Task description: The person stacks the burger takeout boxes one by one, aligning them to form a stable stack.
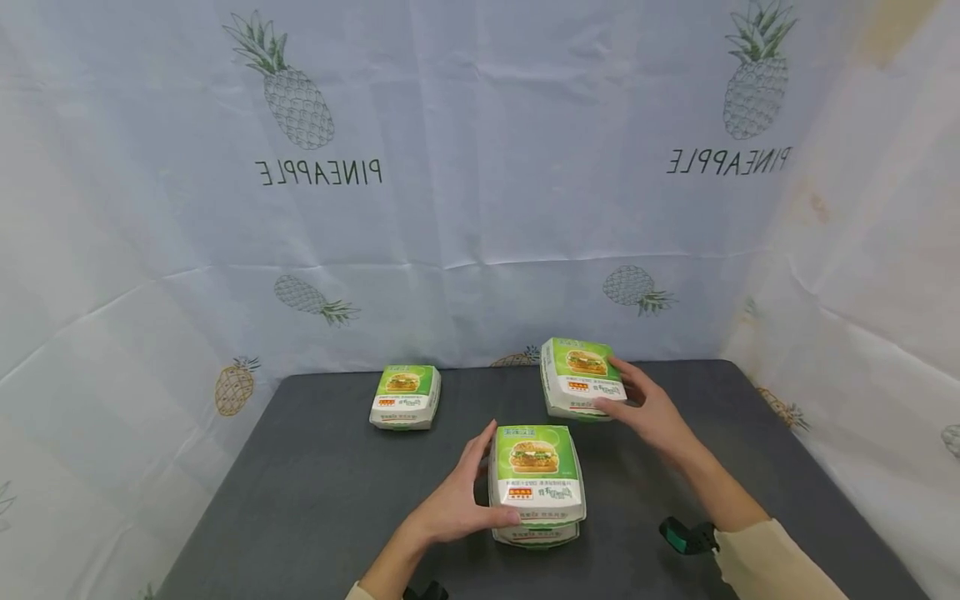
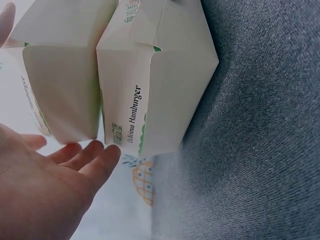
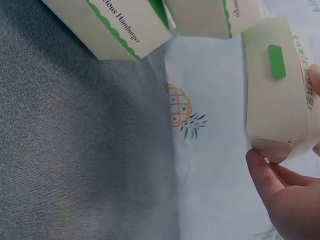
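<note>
Two burger boxes are stacked near the front of the table. My left hand [image 1: 457,504] spans the upper burger box [image 1: 537,471], thumb on its front and fingers at its far side. The lower burger box [image 2: 165,95] rests on the table right under it, mostly hidden from above. In the left wrist view, the left hand's fingertips lie beside the seam between the two boxes. My right hand [image 1: 645,404] grips another burger box [image 1: 583,375] by its right side, thumb in front. That box is raised off the table, slightly tilted, behind and right of the stack.
One more burger box [image 1: 405,396] stands alone at the back left of the dark grey table [image 1: 300,492]. White cloth [image 1: 480,208] printed with pineapples hangs behind the table and along both sides. A dark wrist strap with a green part [image 1: 678,536] sits at the right wrist.
</note>
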Demonstrator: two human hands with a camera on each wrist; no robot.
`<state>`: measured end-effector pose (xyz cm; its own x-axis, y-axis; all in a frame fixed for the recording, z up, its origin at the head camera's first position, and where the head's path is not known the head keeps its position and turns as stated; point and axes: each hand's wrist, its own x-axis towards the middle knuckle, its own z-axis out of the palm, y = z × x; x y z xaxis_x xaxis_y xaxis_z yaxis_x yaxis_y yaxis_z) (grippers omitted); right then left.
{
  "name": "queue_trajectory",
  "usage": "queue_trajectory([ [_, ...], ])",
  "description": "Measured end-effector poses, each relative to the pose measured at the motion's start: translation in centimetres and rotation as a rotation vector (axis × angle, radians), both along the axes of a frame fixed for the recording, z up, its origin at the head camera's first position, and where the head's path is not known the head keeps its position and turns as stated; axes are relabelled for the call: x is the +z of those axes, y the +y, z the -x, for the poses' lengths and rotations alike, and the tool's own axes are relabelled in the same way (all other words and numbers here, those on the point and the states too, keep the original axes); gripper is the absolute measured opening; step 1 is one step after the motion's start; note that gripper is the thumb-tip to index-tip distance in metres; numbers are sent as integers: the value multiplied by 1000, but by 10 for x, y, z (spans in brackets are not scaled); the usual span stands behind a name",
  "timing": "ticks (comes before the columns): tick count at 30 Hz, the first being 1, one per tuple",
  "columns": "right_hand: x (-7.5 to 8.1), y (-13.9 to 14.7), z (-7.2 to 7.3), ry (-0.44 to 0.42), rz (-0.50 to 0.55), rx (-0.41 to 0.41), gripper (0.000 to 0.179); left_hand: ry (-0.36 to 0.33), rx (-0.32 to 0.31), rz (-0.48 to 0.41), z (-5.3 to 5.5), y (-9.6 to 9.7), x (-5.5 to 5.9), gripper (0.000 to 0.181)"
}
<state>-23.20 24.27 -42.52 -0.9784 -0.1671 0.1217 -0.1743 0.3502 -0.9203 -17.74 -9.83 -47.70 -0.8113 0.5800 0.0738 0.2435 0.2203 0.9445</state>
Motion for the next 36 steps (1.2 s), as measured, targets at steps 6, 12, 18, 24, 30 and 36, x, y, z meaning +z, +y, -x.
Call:
queue_trajectory([
  [6,12,-3,-11,-4,25,15,86,2,24,2,-3,0,1,110],
  [12,21,-5,-21,11,44,46,82,10,33,-2,-5,0,3,110],
  [18,25,-7,-30,41,57,96,80,3,33,-11,-4,0,1,108],
  [24,31,-12,-41,64,48,122,80,20,41,-9,-3,1,-1,108],
  [30,38,-18,-54,73,51,150,79,35,40,-8,-3,1,-1,108],
  [36,42,-25,-68,60,70,167,78,40,39,-1,-4,1,0,108],
])
